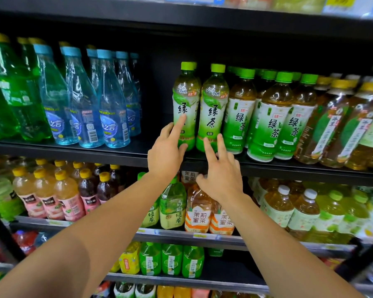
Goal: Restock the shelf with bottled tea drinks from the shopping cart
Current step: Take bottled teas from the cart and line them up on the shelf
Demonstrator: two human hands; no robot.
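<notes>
- the left hand (167, 150) is open, with straight fingers; its index finger touches the label of the left green tea bottle (184, 104), and it holds nothing.
- the right hand (221, 172) is open too, fingers spread; two fingertips touch the low part of the right green tea bottle (214, 106), with no grip around it.
- both green tea bottles stand upright, side by side and almost touching, at the front edge of the black shelf (116, 154).
- just to the right of them stands a group of other green tea bottles (271, 117) with white and green labels.
- to the left there is a dark gap, then the blue water bottles (112, 104).
- on the lower shelf (202, 235), under the hands, stand jasmine honey tea bottles (198, 211).
</notes>
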